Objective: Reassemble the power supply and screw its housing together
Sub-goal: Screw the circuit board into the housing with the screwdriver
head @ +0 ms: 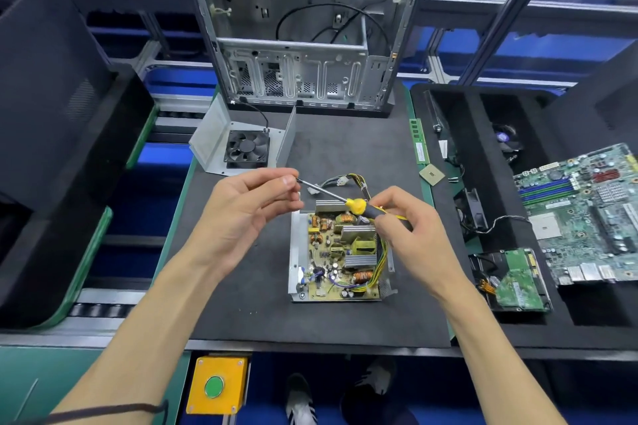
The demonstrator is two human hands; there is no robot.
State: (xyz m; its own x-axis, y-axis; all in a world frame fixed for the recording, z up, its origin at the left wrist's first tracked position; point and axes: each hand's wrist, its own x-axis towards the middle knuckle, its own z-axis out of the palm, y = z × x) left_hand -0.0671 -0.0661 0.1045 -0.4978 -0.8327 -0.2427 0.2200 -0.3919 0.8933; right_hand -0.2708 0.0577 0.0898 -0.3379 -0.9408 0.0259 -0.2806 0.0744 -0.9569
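The left hand (241,203) pinches the metal tip of a yellow-and-black-handled screwdriver (348,201), and the right hand (409,228) curls its grip round the handle. Beneath them the open grey metal power supply tray with its yellow circuit board (340,252) lies mid-desk on the black foam desk (241,304). Its grey cover with a black fan (241,145) sits toward the far left corner, before an empty steel computer case (300,45).

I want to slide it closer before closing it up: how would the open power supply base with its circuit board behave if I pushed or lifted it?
The power supply base is sheet metal, so probably stiff. Its yellow cable bundle looks floppy and would likely trail. The exposed circuit board seems fragile; push the metal wall instead.
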